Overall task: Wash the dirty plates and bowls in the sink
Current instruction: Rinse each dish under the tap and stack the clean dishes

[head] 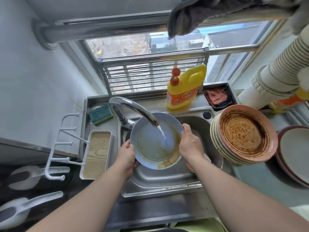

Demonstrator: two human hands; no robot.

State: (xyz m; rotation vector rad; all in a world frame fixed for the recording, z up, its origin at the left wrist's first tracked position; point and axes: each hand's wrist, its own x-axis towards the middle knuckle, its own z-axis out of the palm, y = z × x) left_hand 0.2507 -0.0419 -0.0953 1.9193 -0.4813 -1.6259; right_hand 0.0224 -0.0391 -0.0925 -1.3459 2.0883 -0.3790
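A light blue plate point(150, 144) streaked with brown sauce is tilted over the steel sink point(167, 180). Water runs from the chrome faucet point(133, 108) onto the plate's right half. My left hand point(126, 153) grips the plate's left rim. On the right rim, my right hand point(189, 143) holds it with the thumb over the edge. To the right of the sink stands a stack of dirty plates point(244, 136), the top one pink with brown residue. Another dish with an orange rim point(190, 168) lies in the sink, mostly hidden under my right arm.
A yellow detergent bottle point(185, 87) stands behind the sink, a green sponge point(101, 114) at back left. A white tray point(97, 154) and hook rack point(61, 144) sit left of the sink. More plates point(294, 153) lie at far right, stacked paper cups point(284, 64) above.
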